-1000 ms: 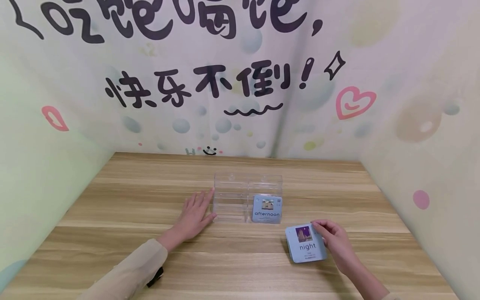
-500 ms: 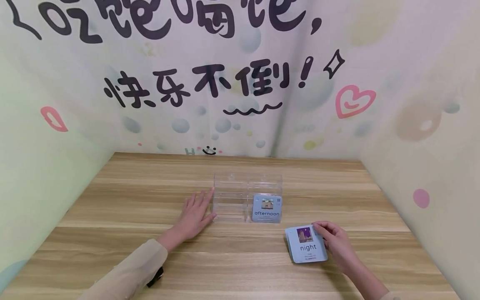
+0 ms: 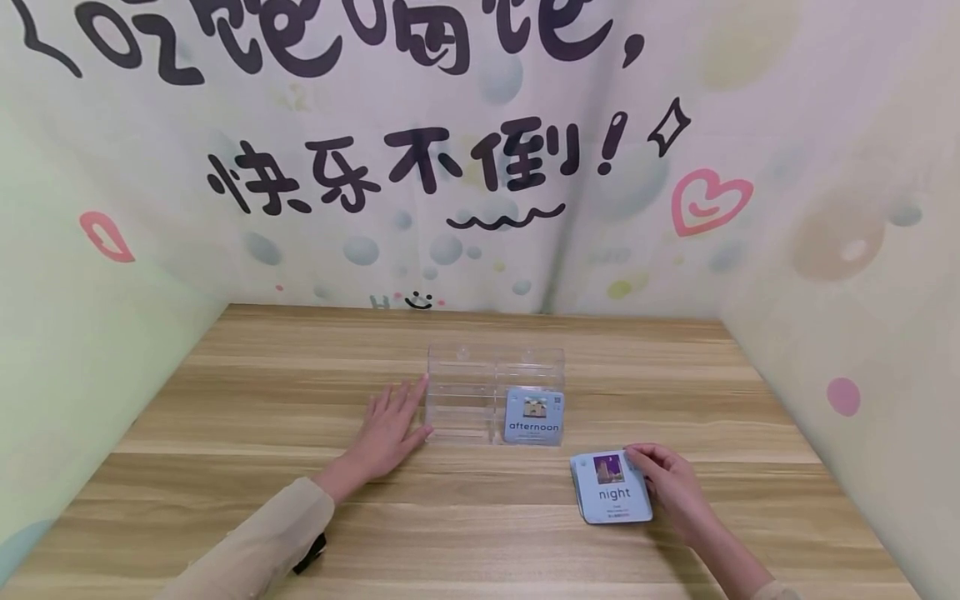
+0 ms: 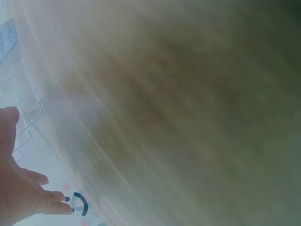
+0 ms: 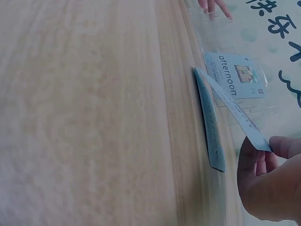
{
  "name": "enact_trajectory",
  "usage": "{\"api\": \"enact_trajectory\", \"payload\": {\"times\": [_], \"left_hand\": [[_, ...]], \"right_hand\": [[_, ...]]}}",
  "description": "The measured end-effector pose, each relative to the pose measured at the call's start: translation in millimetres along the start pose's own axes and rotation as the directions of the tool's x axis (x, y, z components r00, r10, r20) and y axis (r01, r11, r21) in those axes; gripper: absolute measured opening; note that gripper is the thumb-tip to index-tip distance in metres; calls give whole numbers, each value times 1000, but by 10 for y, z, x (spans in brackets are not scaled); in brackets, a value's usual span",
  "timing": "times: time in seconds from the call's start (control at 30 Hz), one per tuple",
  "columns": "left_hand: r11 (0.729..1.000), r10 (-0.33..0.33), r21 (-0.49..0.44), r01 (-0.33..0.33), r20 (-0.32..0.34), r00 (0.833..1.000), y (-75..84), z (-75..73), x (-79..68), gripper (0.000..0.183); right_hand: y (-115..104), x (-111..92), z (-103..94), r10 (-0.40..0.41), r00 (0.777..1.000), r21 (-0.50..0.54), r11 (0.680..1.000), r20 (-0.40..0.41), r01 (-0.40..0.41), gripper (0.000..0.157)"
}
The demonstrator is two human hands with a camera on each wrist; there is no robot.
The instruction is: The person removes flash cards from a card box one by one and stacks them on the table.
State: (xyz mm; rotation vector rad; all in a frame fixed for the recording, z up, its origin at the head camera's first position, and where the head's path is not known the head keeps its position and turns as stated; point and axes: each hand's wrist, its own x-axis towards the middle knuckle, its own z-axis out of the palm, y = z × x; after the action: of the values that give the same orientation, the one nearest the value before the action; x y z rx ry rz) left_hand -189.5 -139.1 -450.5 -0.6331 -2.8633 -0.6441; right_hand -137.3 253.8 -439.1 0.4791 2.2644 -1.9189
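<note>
The left hand (image 3: 386, 429) lies with straight fingers against the left side of a clear plastic card holder (image 3: 461, 392). Inside the holder's lower right pocket stands a light blue "afternoon" card (image 3: 534, 418). To the right and nearer the front, the right hand (image 3: 671, 483) pinches the upper right corner of a light blue "night" card (image 3: 615, 504) between thumb and fingers. In the right wrist view, this pinched card (image 5: 235, 110) is raised at one end and tilted. Beneath it, another light blue card or stack (image 5: 209, 127) lies on the table.
The wooden table (image 3: 465, 533) meets a printed cloth backdrop (image 3: 337, 258) with large dark lettering behind the holder. Pale side walls stand left and right. A small black item (image 3: 311, 554) shows beside the left sleeve (image 3: 258, 542).
The pinched "night" card shifts slightly, its tilt changing a little as the right hand keeps hold of its corner. The left hand and the holder stay in place.
</note>
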Motion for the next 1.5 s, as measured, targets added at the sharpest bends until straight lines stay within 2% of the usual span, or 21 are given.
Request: {"api": "enact_trajectory", "payload": {"times": [0.37,0.63,0.8,1.5], "left_hand": [[1000,-2,3,2,4,1000,7,-6,3,72],[1000,-1,11,1,3,1000,6,-4,5,71],[1000,-1,10,1,1,1000,6,-2,4,72],[1000,3,4,-3,-10,1000,9,-6,3,72]], "right_hand": [[10,50,28,7,1000,-35,999,-22,-8,32],[17,85,69,-64,997,-140,988,-37,59,31],[25,98,80,-77,996,-170,983,-49,67,28],[42,101,38,-68,996,-181,982,-55,57,29]]}}
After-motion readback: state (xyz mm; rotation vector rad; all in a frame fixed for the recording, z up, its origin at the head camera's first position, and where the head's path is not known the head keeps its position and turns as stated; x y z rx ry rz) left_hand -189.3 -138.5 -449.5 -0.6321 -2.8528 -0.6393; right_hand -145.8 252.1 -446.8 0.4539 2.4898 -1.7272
